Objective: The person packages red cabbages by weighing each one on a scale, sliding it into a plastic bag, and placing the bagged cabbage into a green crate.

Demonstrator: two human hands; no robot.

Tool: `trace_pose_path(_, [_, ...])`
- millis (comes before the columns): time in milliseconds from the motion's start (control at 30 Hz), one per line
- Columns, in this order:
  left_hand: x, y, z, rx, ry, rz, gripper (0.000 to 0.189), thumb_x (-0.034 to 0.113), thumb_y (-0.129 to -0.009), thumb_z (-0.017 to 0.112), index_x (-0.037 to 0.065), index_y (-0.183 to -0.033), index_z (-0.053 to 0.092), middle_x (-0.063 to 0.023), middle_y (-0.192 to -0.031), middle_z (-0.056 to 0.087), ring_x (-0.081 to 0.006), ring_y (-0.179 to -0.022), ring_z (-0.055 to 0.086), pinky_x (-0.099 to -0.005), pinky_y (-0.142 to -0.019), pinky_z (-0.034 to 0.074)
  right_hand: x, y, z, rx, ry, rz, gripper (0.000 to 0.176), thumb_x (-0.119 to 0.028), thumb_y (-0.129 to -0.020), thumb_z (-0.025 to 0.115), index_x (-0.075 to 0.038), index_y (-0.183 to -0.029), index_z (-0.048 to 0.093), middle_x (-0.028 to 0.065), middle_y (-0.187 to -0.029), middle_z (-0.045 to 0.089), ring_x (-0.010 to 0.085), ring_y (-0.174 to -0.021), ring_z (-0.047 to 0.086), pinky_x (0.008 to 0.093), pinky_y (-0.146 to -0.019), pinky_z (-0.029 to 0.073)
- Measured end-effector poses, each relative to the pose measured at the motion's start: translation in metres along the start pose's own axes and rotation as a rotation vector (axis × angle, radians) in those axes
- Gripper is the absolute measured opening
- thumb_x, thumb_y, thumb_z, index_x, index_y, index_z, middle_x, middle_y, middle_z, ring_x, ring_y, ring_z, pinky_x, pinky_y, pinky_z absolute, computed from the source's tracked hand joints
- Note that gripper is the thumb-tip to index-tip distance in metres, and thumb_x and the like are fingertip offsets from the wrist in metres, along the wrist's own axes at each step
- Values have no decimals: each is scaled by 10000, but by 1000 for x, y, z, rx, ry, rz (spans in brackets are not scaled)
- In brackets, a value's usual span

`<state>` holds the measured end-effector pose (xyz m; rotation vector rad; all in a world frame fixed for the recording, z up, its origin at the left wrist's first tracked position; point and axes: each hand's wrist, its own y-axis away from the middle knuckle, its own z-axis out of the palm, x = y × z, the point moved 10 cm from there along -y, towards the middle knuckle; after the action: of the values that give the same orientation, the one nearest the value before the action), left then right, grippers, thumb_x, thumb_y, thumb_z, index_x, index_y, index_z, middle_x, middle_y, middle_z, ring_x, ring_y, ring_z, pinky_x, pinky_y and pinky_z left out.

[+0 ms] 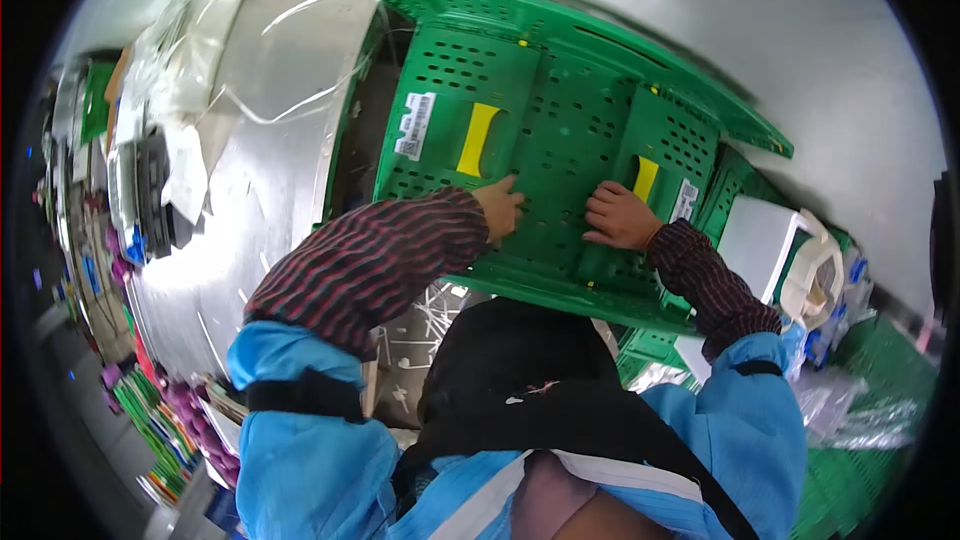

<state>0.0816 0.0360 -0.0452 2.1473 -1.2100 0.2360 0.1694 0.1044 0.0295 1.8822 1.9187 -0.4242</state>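
A green plastic folding crate (570,130) lies in front of me, its two perforated end panels folded inward over the base. Each panel has a yellow handle strip, the left one (478,140) and the right one (645,180), and a white barcode label. On the left panel's inner edge rests my left hand (498,210), index finger stretched out and the other fingers partly bent. My right hand (622,217) lies on the right panel's inner edge beside its yellow strip, thumb apart from the fingers. Neither hand visibly holds a separate object; the undersides of the fingers are hidden.
A metal table (270,120) with loose white straps stands at the left. Plastic film (195,40) lies at its far end. To the right are a white box (765,240), clear plastic bags (840,405) and more green crates. White strips litter the floor below.
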Motion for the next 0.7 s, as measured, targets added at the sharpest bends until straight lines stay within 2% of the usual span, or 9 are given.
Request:
trace_pose_path(67, [-7,-3,-15,272,-65,105,377,510,-784,609,160,-858,724,40,-981,634,-198,-1073,496,-484,-1065,280,19,-8,-1,-70,-18,80,315,-381,-827,637,-85,-722,607,66,-792,522,232,-807,499,389,-814,401])
trace_pose_path(200, [-5,14,-10,234,-15,80,414,505,-808,585,126,-700,710,9,-858,631,-214,-976,504,-425,-964,365,3,-17,-12,-99,-17,202,353,-392,-818,637,-89,-644,590,47,-670,496,233,-766,497,369,-768,390])
trace_pose_path(333, [-8,118,-106,483,130,60,527,534,-831,562,76,-588,658,-36,-760,607,-239,-900,503,-359,-869,406,-8,19,-79,-34,25,272,289,-325,-759,679,-80,-644,575,60,-666,490,251,-718,496,386,-707,385])
trace_pose_path(400, [-25,201,-125,766,17,-34,445,463,-742,677,86,-523,588,-32,-705,536,-240,-825,508,-370,-838,440,-28,72,-143,90,69,358,221,-199,-647,707,-78,-620,524,72,-665,472,268,-676,488,402,-659,380])
trace_pose_path(467, [-60,275,-93,641,135,-286,305,298,-668,753,73,-581,566,-55,-750,533,-256,-866,541,-415,-864,455,-36,147,-170,189,149,517,196,-123,-586,687,-63,-617,503,77,-670,465,270,-691,493,412,-674,384])
trace_pose_path(500, [-57,303,-115,759,71,-221,231,240,-678,759,76,-603,615,-50,-786,560,-224,-876,546,-372,-858,465,-37,177,-170,152,143,534,211,-126,-602,699,-54,-609,501,65,-662,464,271,-686,496,407,-681,382])
trace_pose_path(600, [-45,287,-123,759,63,-334,194,208,-685,768,67,-756,654,-67,-820,580,-249,-891,552,-387,-880,458,-56,157,-173,80,160,597,186,-98,-655,711,-35,-721,550,94,-767,521,301,-782,525,425,-741,406])
trace_pose_path(667, [-85,337,-134,1292,272,-978,335,189,-717,757,65,-1003,633,-92,-843,590,-308,-870,560,-410,-852,472,-39,174,-201,510,302,943,259,-50,-706,702,-15,-931,578,155,-959,553,355,-936,527,445,-854,417])
trace_pose_path(700, [-103,336,-109,1284,548,-1088,409,200,-736,740,61,-1091,590,-118,-849,601,-342,-861,573,-429,-830,478,-32,195,-192,463,414,1050,455,-12,-743,675,3,-1164,502,191,-1125,528,355,-1078,502,441,-945,392])
